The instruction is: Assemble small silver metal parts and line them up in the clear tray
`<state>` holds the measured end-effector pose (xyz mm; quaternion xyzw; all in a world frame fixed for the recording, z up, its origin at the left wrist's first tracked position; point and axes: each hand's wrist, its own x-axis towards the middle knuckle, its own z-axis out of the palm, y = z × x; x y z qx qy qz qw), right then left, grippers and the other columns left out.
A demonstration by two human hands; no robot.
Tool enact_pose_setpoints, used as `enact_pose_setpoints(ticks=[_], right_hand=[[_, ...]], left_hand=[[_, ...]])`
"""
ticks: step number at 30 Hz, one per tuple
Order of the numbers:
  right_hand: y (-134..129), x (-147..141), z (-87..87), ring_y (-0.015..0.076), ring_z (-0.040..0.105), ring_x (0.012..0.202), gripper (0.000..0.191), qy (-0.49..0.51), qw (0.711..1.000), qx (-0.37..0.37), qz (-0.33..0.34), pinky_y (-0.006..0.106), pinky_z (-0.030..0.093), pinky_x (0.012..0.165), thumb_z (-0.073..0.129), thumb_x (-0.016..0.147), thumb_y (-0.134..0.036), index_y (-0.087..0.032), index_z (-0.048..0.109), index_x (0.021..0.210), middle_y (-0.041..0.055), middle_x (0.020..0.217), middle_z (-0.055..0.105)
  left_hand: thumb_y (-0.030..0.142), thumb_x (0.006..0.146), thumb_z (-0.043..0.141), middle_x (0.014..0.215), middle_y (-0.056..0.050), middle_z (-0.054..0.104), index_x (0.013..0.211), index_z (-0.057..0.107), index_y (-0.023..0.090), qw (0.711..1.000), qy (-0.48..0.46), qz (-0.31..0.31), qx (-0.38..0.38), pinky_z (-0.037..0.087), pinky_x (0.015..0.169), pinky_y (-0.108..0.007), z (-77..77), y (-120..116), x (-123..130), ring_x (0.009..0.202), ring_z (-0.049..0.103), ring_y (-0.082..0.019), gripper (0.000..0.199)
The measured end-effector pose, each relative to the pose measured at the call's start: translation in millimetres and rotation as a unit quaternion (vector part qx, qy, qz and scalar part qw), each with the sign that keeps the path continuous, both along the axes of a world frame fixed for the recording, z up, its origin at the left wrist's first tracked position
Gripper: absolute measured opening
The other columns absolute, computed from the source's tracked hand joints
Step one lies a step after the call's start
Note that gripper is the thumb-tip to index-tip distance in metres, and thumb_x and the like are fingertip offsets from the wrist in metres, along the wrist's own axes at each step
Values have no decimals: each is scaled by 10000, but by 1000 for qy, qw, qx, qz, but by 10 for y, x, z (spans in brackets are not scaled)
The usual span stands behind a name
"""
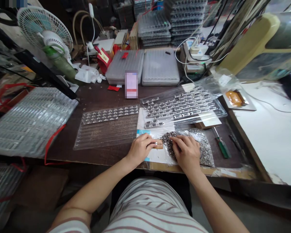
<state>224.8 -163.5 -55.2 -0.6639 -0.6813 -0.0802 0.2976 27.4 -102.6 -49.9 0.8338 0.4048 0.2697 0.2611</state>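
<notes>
My left hand (141, 148) is closed in a pinch on a small silver connector (156, 143), at a small wooden block (159, 146) on the bench. My right hand (188, 149) reaches over a clear plastic bag (205, 152) of tiny metal parts. Its fingers are drawn together at the loose heap of metal parts (168, 137); whatever is between them is too small to make out. Left of my hands lies a clear ribbed tray (104, 137) with rows of connectors along its far side. Beyond the bag, another clear tray (168, 111) holds more connectors in rows.
A green-handled screwdriver (223, 148) lies right of the bag, by a raised wooden edge (248, 145). Stacked trays (34, 119) tied with red strap stand at the left. Farther back are a phone (131, 84), closed trays (160, 68) and a fan (46, 30).
</notes>
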Motion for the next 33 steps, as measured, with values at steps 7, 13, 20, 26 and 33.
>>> enact_pose_setpoints(ticks=[7, 13, 20, 26, 33], right_hand=[[23, -57, 40, 132, 595, 822, 124, 40, 998, 13, 42, 294, 350, 758, 592, 864, -247, -261, 696, 930, -14, 865, 714], [99, -264, 51, 124, 593, 817, 132, 57, 996, -11, 75, 300, 333, 765, 601, 864, -307, -252, 704, 804, -15, 839, 726], [132, -433, 15, 144, 516, 863, 107, 31, 996, -52, 66, 331, 294, 759, 623, 848, -335, -340, 725, 877, -32, 905, 701], [71, -234, 77, 190, 509, 927, 241, -65, 997, -29, 11, 353, 285, 795, 603, 855, -371, -293, 675, 1071, 9, 1037, 687], [9, -14, 18, 166, 521, 840, 131, -105, 994, -12, -22, 331, 280, 761, 582, 872, -313, -259, 688, 925, -1, 914, 697]], left_hand=[[218, 847, 621, 832, -44, 630, 884, 710, 194, 1000, 22, -8, 19, 486, 728, -281, -27, 6, 21, 792, 594, -161, 99], [201, 853, 613, 863, -46, 649, 904, 688, 198, 997, -67, 24, 6, 499, 741, -275, 21, 28, -21, 831, 617, -160, 91], [225, 857, 603, 872, -52, 648, 885, 678, 185, 988, -123, 94, 7, 508, 705, -254, 48, 67, -86, 818, 627, -155, 89], [211, 841, 616, 887, -50, 655, 887, 683, 178, 988, -117, 95, -24, 506, 676, -243, 72, 89, -89, 786, 627, -145, 88], [246, 828, 652, 836, -35, 657, 882, 705, 193, 998, -60, -6, -9, 489, 752, -277, 165, 45, 113, 822, 606, -158, 93]])
